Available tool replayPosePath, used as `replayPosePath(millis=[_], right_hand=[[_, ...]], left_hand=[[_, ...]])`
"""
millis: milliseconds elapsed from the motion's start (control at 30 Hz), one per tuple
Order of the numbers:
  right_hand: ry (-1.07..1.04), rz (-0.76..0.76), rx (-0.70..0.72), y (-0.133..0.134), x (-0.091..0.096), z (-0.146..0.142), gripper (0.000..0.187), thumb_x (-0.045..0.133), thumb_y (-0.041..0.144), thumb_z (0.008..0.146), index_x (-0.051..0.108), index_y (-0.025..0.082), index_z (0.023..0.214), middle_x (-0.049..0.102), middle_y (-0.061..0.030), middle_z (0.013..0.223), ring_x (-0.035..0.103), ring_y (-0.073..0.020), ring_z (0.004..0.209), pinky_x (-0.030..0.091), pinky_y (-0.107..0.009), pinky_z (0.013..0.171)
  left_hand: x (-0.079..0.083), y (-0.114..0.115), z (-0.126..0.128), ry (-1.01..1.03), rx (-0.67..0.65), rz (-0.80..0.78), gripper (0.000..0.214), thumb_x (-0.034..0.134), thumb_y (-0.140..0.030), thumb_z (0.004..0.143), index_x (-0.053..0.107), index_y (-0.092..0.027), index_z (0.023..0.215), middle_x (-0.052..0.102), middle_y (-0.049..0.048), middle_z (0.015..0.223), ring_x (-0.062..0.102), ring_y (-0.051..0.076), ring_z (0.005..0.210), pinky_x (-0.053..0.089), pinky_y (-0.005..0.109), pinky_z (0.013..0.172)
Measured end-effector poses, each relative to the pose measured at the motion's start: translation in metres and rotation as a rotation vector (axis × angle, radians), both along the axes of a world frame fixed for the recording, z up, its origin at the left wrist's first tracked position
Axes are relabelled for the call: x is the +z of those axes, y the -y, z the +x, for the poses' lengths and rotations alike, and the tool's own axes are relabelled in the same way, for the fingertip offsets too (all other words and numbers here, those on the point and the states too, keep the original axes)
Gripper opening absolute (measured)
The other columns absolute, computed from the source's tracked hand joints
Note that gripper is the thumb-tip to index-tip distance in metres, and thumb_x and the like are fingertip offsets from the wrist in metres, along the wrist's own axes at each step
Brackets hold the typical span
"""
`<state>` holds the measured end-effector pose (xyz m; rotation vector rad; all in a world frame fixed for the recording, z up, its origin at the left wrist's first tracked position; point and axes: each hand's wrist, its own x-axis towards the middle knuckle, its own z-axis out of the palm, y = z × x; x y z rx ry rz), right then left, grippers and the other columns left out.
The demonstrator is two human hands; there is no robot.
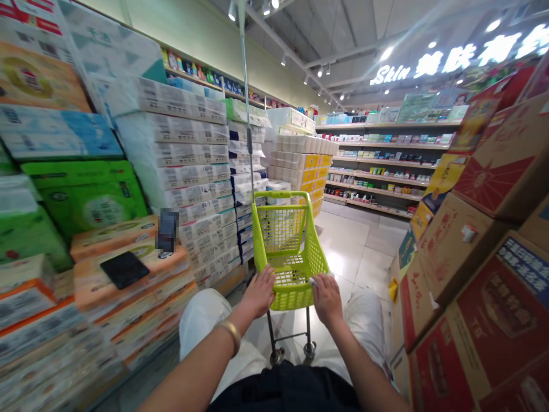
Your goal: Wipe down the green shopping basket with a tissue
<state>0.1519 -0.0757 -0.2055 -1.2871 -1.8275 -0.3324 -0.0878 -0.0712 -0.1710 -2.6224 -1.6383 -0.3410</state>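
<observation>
A lime-green shopping cart (318, 258) with a lattice plastic basket stands between my knees, a tall metal pole rising from its far left corner. My left hand (259, 292) is closed over the basket's near left rim. At the near right corner, my right hand (327, 298) is closed with its fingers bent over the rim. A small white tissue or cloth (316, 279) shows under the right fingertips, mostly hidden by them. The basket holds nothing that I can see.
Stacked white tissue packs (195, 171) rise on the left. A dark flat object (124, 270) lies on orange packs (171, 264) there. Cardboard cartons (454, 252) are piled close on my right. Tiled floor (354, 243) leads to stocked shelves (381, 161).
</observation>
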Motion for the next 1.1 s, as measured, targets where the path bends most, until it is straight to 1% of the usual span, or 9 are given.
replayPosePath(millis=[100,200,400,500,667,733,867,1000,1100], right_hand=[[-0.047,0.007,-0.079,-0.004,-0.005,0.008,0.028,0.035,0.022,0.095,0.060,0.020,0.108,0.059,-0.0102,0.110,0.047,-0.0241,0.112,0.032,-0.046,0.104],[-0.105,0.006,-0.161,0.000,-0.004,-0.021,0.027,0.035,0.020,0.094,0.059,0.018,0.105,0.059,-0.0114,0.105,0.047,-0.0256,0.109,0.030,-0.049,0.105],[0.063,-0.062,0.137,0.017,0.008,-0.094,0.028,0.043,0.016,0.090,0.058,0.025,0.112,0.061,-0.0057,0.104,0.050,-0.0218,0.102,0.031,-0.042,0.104],[0.075,-0.058,0.152,0.018,0.007,-0.080,0.028,0.043,0.018,0.091,0.058,0.026,0.114,0.062,-0.0057,0.103,0.051,-0.0213,0.100,0.034,-0.040,0.101],[-0.050,0.019,-0.081,0.009,-0.007,-0.009,0.028,0.035,0.023,0.095,0.058,0.022,0.112,0.059,-0.0095,0.111,0.049,-0.0237,0.112,0.027,-0.048,0.107],[-0.081,0.032,-0.130,0.006,-0.010,0.003,0.028,0.034,0.023,0.096,0.058,0.021,0.110,0.058,-0.0102,0.115,0.046,-0.0248,0.117,0.027,-0.049,0.108],[-0.116,0.004,-0.121,0.006,-0.004,-0.027,0.026,0.035,0.019,0.094,0.059,0.019,0.105,0.060,-0.0106,0.105,0.048,-0.0258,0.110,0.028,-0.050,0.107],[0.020,-0.091,0.130,0.014,0.008,-0.076,0.025,0.041,0.014,0.090,0.060,0.024,0.103,0.062,-0.0048,0.097,0.052,-0.0213,0.098,0.030,-0.043,0.107],[0.068,-0.104,0.191,0.018,0.012,-0.079,0.025,0.042,0.016,0.091,0.059,0.026,0.107,0.062,-0.0037,0.099,0.052,-0.0205,0.099,0.033,-0.040,0.104]], left_hand=[[0.000,-0.002,0.003,-0.002,0.006,-0.003,0.054,0.046,-0.021,0.083,0.037,-0.019,0.136,0.031,0.0139,0.152,0.014,0.026,0.146,0.030,0.049,0.111],[-0.003,-0.003,0.006,0.008,0.008,0.012,0.055,0.048,-0.024,0.083,0.037,-0.016,0.136,0.032,0.0151,0.152,0.013,0.027,0.146,0.031,0.048,0.112],[-0.013,-0.004,0.001,0.055,0.030,0.037,0.049,0.044,-0.025,0.086,0.038,-0.017,0.134,0.036,0.0152,0.150,0.020,0.024,0.145,0.031,0.047,0.111],[-0.014,-0.002,-0.002,0.056,0.034,0.046,0.052,0.045,-0.023,0.084,0.037,-0.017,0.135,0.035,0.0151,0.150,0.018,0.024,0.145,0.032,0.047,0.111],[-0.015,-0.001,0.002,0.053,0.016,0.052,0.058,0.048,-0.021,0.081,0.035,-0.015,0.137,0.034,0.0156,0.151,0.016,0.025,0.145,0.030,0.046,0.112],[-0.016,-0.001,0.005,0.070,0.017,0.059,0.058,0.048,-0.020,0.080,0.035,-0.016,0.136,0.035,0.0152,0.150,0.017,0.025,0.145,0.030,0.046,0.113],[-0.015,0.002,0.010,0.084,0.027,0.075,0.057,0.048,-0.018,0.080,0.036,-0.016,0.135,0.036,0.0142,0.150,0.016,0.025,0.146,0.030,0.045,0.114],[-0.012,0.005,0.010,0.068,0.058,0.049,0.052,0.045,-0.018,0.083,0.037,-0.013,0.134,0.036,0.0157,0.149,0.015,0.024,0.146,0.030,0.043,0.114],[-0.011,0.006,0.009,0.070,0.064,0.038,0.051,0.045,-0.019,0.083,0.037,-0.013,0.133,0.037,0.0162,0.148,0.016,0.025,0.145,0.029,0.043,0.115]])
